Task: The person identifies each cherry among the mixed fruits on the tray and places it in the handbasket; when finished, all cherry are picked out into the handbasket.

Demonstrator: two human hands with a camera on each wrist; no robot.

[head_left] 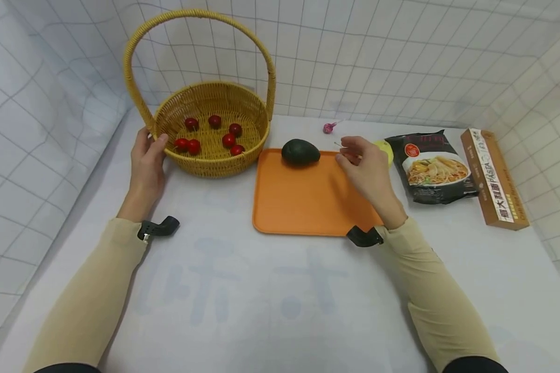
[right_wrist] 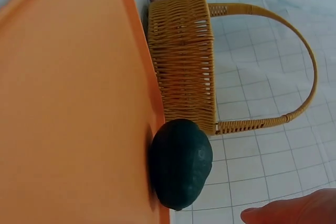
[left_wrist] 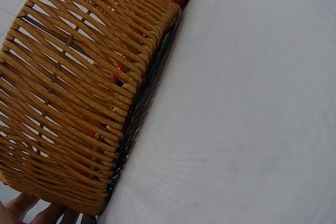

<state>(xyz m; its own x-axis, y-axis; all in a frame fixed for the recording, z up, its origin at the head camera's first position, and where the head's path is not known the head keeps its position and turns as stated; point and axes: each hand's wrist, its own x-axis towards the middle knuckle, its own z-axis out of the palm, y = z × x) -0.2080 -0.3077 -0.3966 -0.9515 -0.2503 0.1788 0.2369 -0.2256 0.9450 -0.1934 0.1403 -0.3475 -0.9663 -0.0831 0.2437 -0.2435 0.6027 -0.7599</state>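
Observation:
My left hand (head_left: 148,160) holds the left side of the yellow wicker basket (head_left: 219,167), thumb at the rim by the handle's base. Several red cherries (head_left: 228,140) lie inside the basket. Over the back right of the orange tray (head_left: 303,207), my right hand (head_left: 366,168) has its fingers bent together. A thin stem (head_left: 338,144) sticks out at its fingertips; whatever it belongs to is hidden by the fingers, so I cannot tell its kind. A dark green avocado (head_left: 301,153) lies at the tray's back edge, also near in the right wrist view.
Behind the tray lies a small pink lollipop (head_left: 329,128). A round yellow thing (head_left: 385,152) is partly hidden behind my right hand. Farther right are a black noodle packet (head_left: 434,168) and a brown pasta box (head_left: 494,178). White grid-patterned cloth (head_left: 401,62) closes off the back.

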